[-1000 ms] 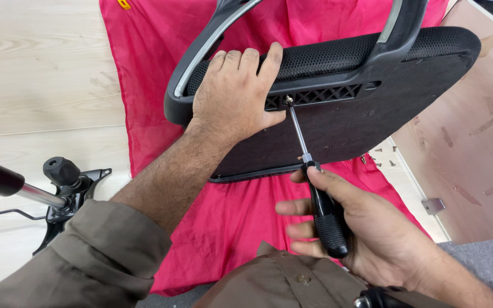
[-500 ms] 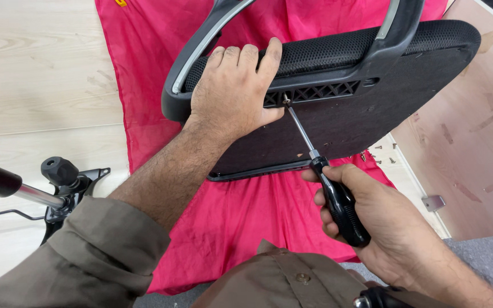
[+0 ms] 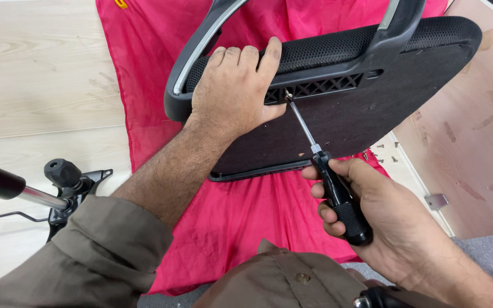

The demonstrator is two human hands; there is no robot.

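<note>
Office chair seat (image 3: 372,114), black, mesh-edged, lying upside down and tilted on a red cloth (image 3: 161,63) spread over a pale wooden floor (image 3: 35,74); grey-and-black armrest frame (image 3: 201,51) arching over its upper edge. Left hand (image 3: 235,91): palm flat on the seat's left end, fingers (image 3: 249,57) together and curled over the mesh rim, gripping nothing but the seat itself. Right hand (image 3: 383,217): fingers wrapped tight round the black handle of a screwdriver (image 3: 329,182), its metal shaft slanting up and left, tip seated at a screw (image 3: 287,96) on the slotted bracket just beside the left thumb. Loose screws (image 3: 380,151): small cluster on the floor at the seat's lower right edge. Chair base mechanism with gas cylinder (image 3: 41,188): lying at left, well apart from the seat. Plywood board (image 3: 475,148): bordering the right side. Open floor remains at upper left.
</note>
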